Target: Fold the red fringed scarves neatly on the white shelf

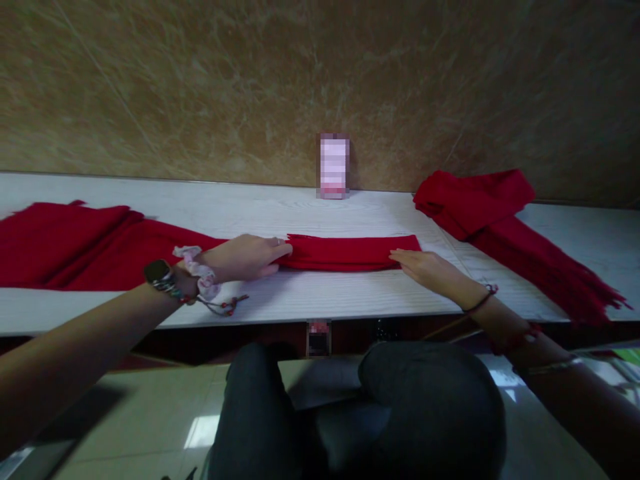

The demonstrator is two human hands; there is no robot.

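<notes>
A long red scarf (pixel 345 253) lies across the white table, folded into a narrow flat strip in the middle and spread wider toward the left. My left hand (pixel 250 257) grips the strip near its left end, thumb below and fingers over the cloth. At the strip's right end, my right hand (pixel 425 270) rests with its fingers stretched out flat on the fabric. Another red scarf (pixel 480 213) with a fringed end lies loosely bunched to the right, apart from my right hand.
The narrow white table (pixel 300 300) runs along a brown marbled wall (pixel 225 87). A phone-like object (pixel 333 167), blurred out, leans upright against that wall. Below the front edge are my knees (pixel 430 400) and a pale tiled floor (pixel 140 420).
</notes>
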